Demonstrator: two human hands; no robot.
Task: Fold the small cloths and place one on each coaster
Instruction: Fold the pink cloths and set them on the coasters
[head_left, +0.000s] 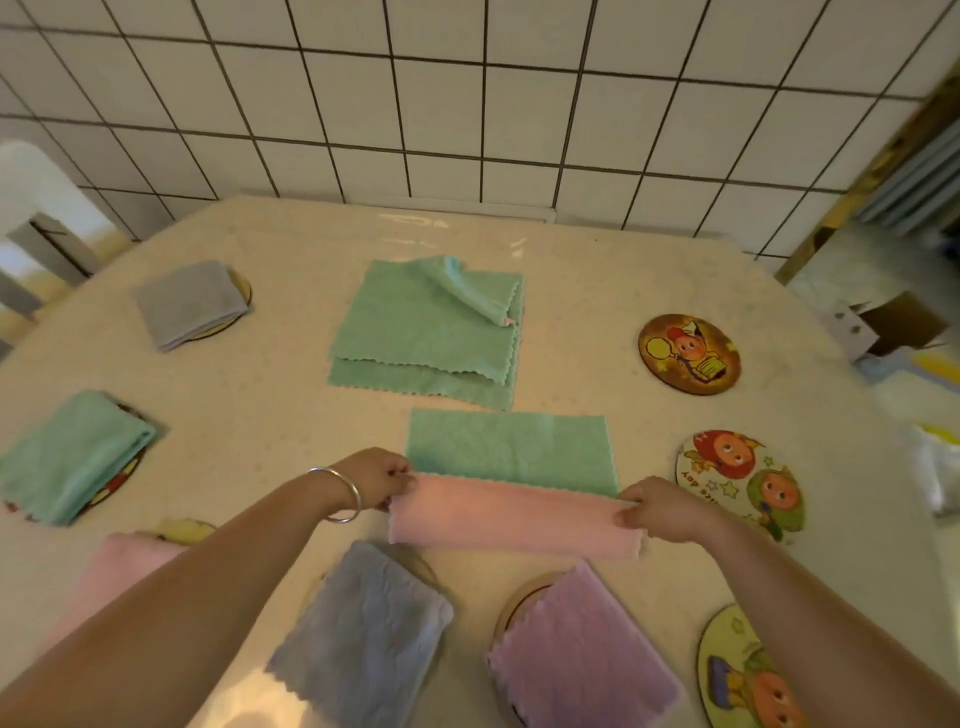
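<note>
Cloth in play is two-sided, pink (511, 519) over green, lying near the centre of the counter (291, 415). Its near half is being folded over, so the pink face shows as a long band while the green face stays flat beyond it. Left hand (379, 478) pinches the band's left end, right hand (657, 509) pinches its right end; a bangle (345, 493) circles the left wrist.

At 12 o'clock from it lies a stack of green cloths (426, 332), the top corner flipped back. Bare coasters sit at 2 o'clock (690, 354), 3 o'clock (740, 480) and 5 o'clock (743, 670). Covered coasters carry folded cloths: grey at 10 o'clock (189, 304), green at 9 o'clock (72, 457), pink at 8 o'clock (119, 566), blue-grey at 7 o'clock (363, 629), lilac at 5 o'clock (582, 649), nearer than the bare one. White tiled wall (467, 104) rises behind the counter.
</note>
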